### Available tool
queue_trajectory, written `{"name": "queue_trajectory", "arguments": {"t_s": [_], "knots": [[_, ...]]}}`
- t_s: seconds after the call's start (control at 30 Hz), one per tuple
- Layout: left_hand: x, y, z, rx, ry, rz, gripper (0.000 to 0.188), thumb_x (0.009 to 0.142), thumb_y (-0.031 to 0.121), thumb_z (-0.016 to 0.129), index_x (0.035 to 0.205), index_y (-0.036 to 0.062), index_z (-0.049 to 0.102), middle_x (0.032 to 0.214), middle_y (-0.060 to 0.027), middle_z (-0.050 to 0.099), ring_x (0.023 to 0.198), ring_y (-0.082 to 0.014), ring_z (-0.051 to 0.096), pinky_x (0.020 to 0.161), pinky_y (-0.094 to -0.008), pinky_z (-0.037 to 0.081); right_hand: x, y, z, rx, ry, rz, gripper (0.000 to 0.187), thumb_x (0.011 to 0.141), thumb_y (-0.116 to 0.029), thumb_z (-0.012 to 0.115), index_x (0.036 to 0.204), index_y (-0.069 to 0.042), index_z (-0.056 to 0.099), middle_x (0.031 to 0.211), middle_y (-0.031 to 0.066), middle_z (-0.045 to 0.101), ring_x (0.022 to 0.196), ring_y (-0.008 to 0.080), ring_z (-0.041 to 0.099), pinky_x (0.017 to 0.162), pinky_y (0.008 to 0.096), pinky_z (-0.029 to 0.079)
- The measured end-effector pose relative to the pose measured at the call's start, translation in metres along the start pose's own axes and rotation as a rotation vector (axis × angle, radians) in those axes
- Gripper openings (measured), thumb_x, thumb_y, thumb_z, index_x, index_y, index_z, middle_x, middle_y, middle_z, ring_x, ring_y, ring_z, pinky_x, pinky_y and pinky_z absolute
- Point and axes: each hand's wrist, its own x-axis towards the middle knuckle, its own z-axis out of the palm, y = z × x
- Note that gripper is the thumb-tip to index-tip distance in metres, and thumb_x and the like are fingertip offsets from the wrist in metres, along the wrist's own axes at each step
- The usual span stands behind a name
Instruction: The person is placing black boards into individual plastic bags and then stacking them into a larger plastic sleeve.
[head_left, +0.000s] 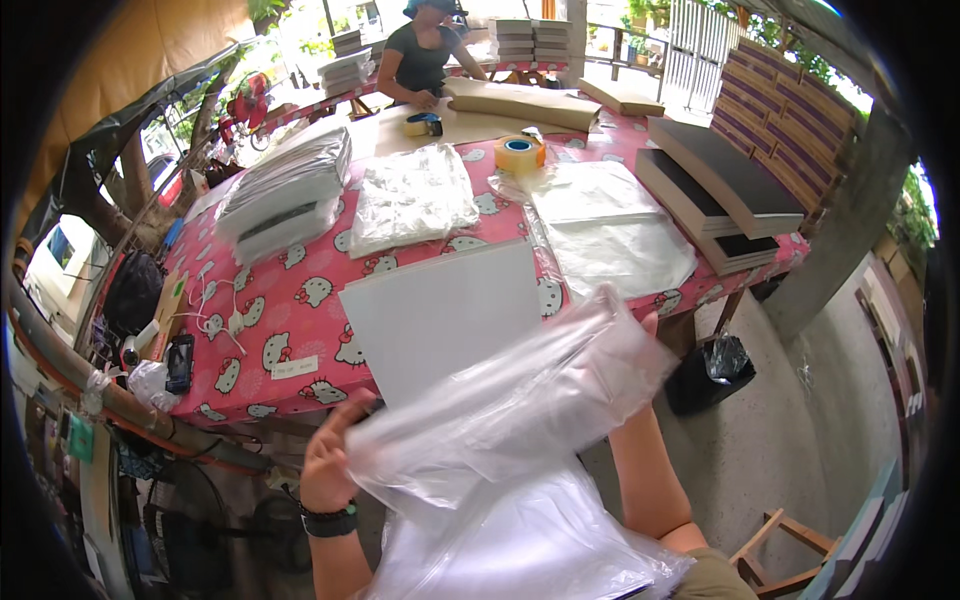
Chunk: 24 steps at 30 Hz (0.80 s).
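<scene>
Plastic bag (pixel 500 390), clear and motion-blurred, stretches between left hand (pixel 330 458) and right hand (pixel 626 385), long axis slanting up to the right. Left's at the low end, fingers loosely curled, can't tell if they're pinching it. Right sits behind or inside the plastic (honestly can't tell which, or whether it's gripping). White slab (pixel 440 310) lies on the pink tablecloth (pixel 315 330) just beyond the bag, its near left corner closer to the left hand.
</scene>
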Motion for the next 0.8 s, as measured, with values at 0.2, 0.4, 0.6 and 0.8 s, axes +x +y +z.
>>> {"name": "queue_trajectory", "arguments": {"t_s": [0.2, 0.4, 0.6, 0.8], "knots": [[0.047, 0.018, -0.031, 0.591, 0.150, 0.204, 0.060, 0.065, 0.000, 0.056, 0.122, -0.0009, 0.038, 0.087, -0.0019, 0.057, 0.077, -0.0120, 0.054, 0.069, -0.0245, 0.044, 0.016, -0.009, -0.035, -1.367, 0.259, 0.210, 0.040, 0.069, -0.002, 0.058, 0.108, -0.004, 0.054, 0.065, -0.0001, 0.052, 0.057, 0.0066, 0.047, 0.055, 0.0194, 0.037], [0.123, 0.000, -0.040, 1.649, 0.487, 0.573, 0.041, 0.065, -0.002, 0.057, 0.106, 0.0080, 0.057, 0.070, -0.0050, 0.050, 0.071, -0.0200, 0.048, 0.071, -0.0311, 0.039, 0.094, -0.010, -0.059, -2.121, 0.482, -0.225, 0.033, 0.073, -0.007, 0.051, 0.105, -0.007, 0.055, 0.058, 0.0136, 0.051, 0.052, 0.0189, 0.050, 0.054, 0.0247, 0.040], [0.105, 0.025, -0.054, 1.638, 0.245, 0.619, 0.030, 0.073, 0.006, 0.055, 0.103, 0.0042, 0.058, 0.085, -0.0100, 0.058, 0.087, -0.0234, 0.052, 0.080, -0.0356, 0.039, 0.083, -0.028, -0.025, -1.502, 0.556, -0.016, 0.015, 0.074, -0.007, 0.054, 0.086, -0.005, 0.061, 0.058, 0.0055, 0.056, 0.049, 0.0115, 0.048, 0.048, 0.0215, 0.038], [0.055, 0.033, -0.045, -0.071, 0.193, -0.262, 0.034, 0.082, 0.019, 0.048, 0.105, -0.0057, 0.050, 0.104, -0.0149, 0.056, 0.095, -0.0266, 0.055, 0.083, -0.0394, 0.044, 0.054, -0.035, -0.016, -0.601, 0.538, 0.346, 0.018, 0.076, -0.010, 0.059, 0.093, -0.002, 0.058, 0.080, 0.0053, 0.061, 0.069, 0.0104, 0.061, 0.061, 0.0210, 0.050]]}}
